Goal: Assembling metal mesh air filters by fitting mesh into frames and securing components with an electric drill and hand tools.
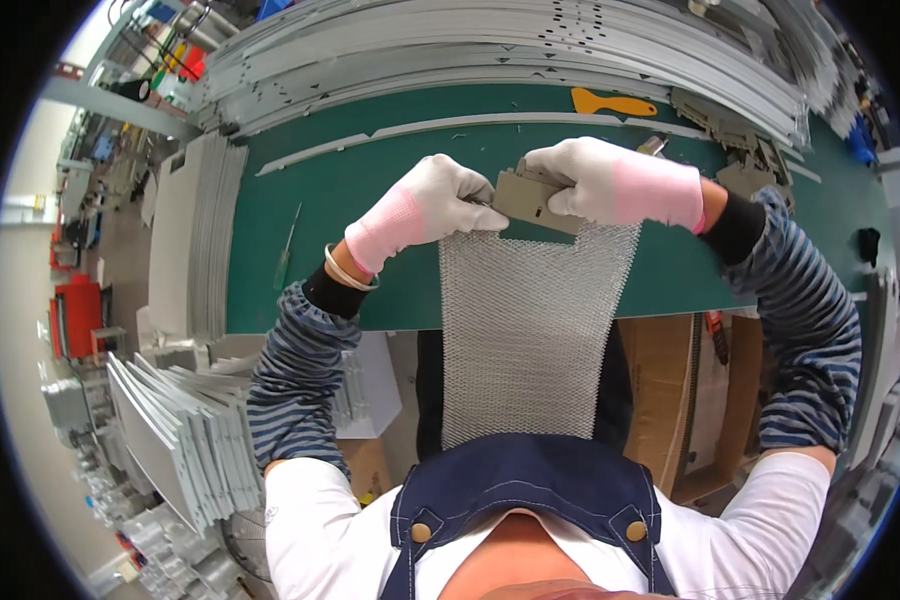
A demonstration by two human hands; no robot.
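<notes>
My left hand (pixel 450 200), in a white and pink glove, pinches the upper left corner of a silver metal mesh sheet (pixel 530 320). The sheet has a notch in its top edge and hangs over the table's front edge towards my lap. In my right hand (pixel 595 183), gloved alike, is a small grey metal plate (pixel 525 197) with a few holes, gripped between thumb and fingers. It is tilted over the notch, close to my left fingertips. Whether the plate touches the mesh I cannot tell.
Long grey metal panels (pixel 410 45) are stacked across the back of the green table (pixel 390 290). A yellow scraper (pixel 613 102) and loose grey plates (pixel 755 160) lie at the back right. A screwdriver (pixel 289 245) lies at left, beside upright panels (pixel 195 235). A cardboard box (pixel 655 370) sits below.
</notes>
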